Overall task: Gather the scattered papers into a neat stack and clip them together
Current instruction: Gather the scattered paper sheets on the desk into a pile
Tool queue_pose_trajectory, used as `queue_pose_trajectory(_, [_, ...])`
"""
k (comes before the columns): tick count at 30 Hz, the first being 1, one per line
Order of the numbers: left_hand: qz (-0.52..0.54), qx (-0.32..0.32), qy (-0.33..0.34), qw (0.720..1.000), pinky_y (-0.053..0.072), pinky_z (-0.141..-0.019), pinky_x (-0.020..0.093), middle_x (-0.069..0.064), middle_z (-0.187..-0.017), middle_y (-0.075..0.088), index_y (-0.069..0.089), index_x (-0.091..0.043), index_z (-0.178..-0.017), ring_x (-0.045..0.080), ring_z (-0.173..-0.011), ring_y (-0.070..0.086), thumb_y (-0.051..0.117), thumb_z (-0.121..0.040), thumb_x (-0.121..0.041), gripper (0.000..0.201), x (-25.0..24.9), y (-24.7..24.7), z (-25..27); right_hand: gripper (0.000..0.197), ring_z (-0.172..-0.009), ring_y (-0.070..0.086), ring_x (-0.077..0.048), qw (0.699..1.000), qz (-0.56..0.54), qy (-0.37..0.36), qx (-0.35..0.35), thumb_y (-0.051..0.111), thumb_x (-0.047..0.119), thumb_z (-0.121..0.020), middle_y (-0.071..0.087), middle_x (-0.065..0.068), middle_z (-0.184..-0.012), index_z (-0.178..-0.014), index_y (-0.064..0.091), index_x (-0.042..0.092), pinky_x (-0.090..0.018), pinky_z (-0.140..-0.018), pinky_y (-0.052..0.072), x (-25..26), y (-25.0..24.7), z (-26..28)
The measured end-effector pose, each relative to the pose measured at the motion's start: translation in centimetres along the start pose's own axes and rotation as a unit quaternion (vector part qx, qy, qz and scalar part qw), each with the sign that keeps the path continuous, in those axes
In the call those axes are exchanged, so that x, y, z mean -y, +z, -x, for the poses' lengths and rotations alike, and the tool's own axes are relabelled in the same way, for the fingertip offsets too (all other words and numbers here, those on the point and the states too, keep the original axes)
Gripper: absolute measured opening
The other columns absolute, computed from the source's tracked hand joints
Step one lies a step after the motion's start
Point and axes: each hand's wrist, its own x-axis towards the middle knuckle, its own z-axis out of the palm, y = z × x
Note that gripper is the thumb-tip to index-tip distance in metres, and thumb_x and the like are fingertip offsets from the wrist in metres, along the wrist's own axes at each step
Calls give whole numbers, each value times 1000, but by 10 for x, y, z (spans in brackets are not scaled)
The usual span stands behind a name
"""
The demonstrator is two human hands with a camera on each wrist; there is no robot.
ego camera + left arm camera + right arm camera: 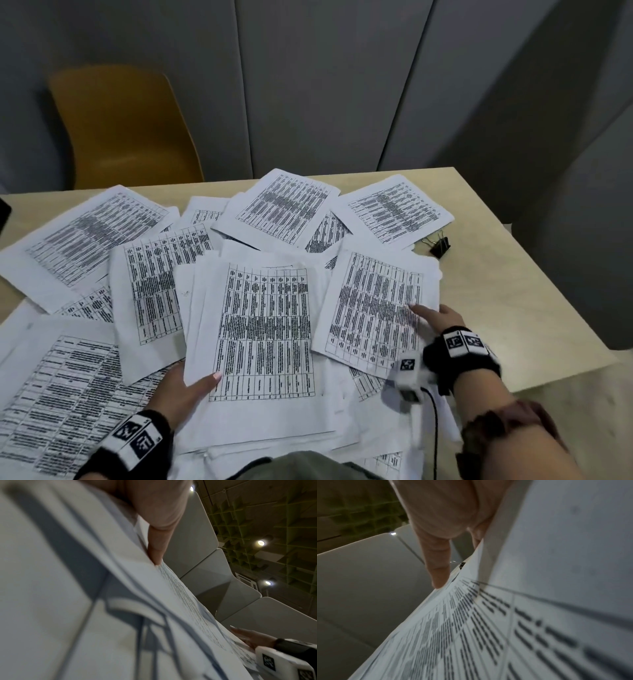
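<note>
Papers lie scattered and overlapping across the surface. A loose stack sits near middle, a single sheet just right of it. A binder clip lies far right, beside the outermost sheet. A chair stands behind the surface, at the left.

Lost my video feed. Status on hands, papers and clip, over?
Left hand grips the gathered stack, thumb on top. Right hand presses a loose sheet, fingers straight. Other papers lie scattered; binder clip untouched, far right of table.
</note>
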Motion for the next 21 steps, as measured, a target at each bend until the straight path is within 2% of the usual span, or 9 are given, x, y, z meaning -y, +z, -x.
queue_pose_trajectory(2, [-5, 1, -1, 1000, 45, -82, 33, -13, -86, 68, 65, -25, -82, 19, -89, 64, 71, -60, -32, 24, 3, -2, 0, 42, -94, 60, -31, 1000, 28, 0, 1, 69, 5, -78, 64, -16, -109, -118, 58, 1, -37, -83, 48, 1, 4, -11])
queue_pose_trajectory(3, [-9, 0, 0, 1000, 46, -84, 34, -13, -86, 69, 66, -25, -82, 19, -90, 65, 71, -58, -35, 27, 4, -2, -1, 44, -96, 61, -32, 999, 43, 0, -4, 68, 5, -78, 65, -18, -111, -121, 58, 1, -37, -86, 47, 2, 6, -13])
queue_pose_trajectory(6, [-13, -3, 2, 1000, 47, -85, 36, -14, -85, 70, 67, -25, -82, 20, -90, 66, 73, -55, -39, 31, 7, -3, -2, 38, -91, 59, -30, 998, 48, -18, -30, 63, 3, -81, 65, -20, -111, -119, 60, 2, -36, -82, 46, 4, 9, -17])
queue_pose_trajectory(10, [-9, -4, 6, 1000, 43, -83, 32, -24, -67, 68, 64, -26, -80, 17, -87, 63, 70, -58, -31, 23, 4, -1, -1, 30, -99, 59, -35, 993, 87, -44, -62, 55, 5, -86, 63, -17, -103, -115, 59, -1, -36, -84, 44, 0, 8, -22])
queue_pose_trajectory(12, [-6, -7, 10, 1000, 42, -84, 31, -26, -64, 67, 63, -27, -79, 17, -87, 62, 72, -61, -29, 20, 3, 0, 0, 30, -106, 57, -38, 988, 128, -52, -65, 52, 7, -89, 62, -23, -113, -116, 57, -6, -35, -84, 42, 1, 1, -21])
queue_pose_trajectory(15, [-6, -12, 9, 1000, 41, -85, 32, -23, -70, 66, 62, -28, -77, 20, -89, 61, 76, -72, -19, 17, 3, 0, -1, 33, -114, 52, -39, 985, 156, -48, -51, 43, 12, -94, 56, -28, -124, -118, 54, -9, -35, -91, 40, 3, -14, -19])
queue_pose_trajectory(16, [-6, -12, 7, 1000, 41, -85, 32, -21, -75, 65, 62, -28, -77, 21, -90, 62, 76, -74, -19, 18, 3, 0, -1, 34, -113, 53, -38, 987, 152, -43, -41, 42, 13, -95, 56, -28, -123, -117, 54, -10, -35, -90, 40, 2, -19, -17])
queue_pose_trajectory(18, [-10, -10, -5, 1000, 43, -86, 34, -16, -82, 67, 63, -28, -79, 21, -91, 63, 75, -68, -28, 16, 4, -2, -2, 33, -102, 56, -33, 987, 156, -44, -15, 46, 14, -94, 60, -21, -115, -116, 55, -9, -33, -86, 41, -3, -22, -15])
queue_pose_trajectory(21, [-13, -6, -11, 1000, 44, -89, 36, -10, -89, 68, 63, -28, -83, 22, -93, 63, 70, -59, -36, 27, 7, -3, -4, 32, -82, 58, -23, 997, 39, -49, 42, 57, 5, -88, 64, -10, -92, -118, 53, -6, -30, -77, 42, -21, -17, -8])
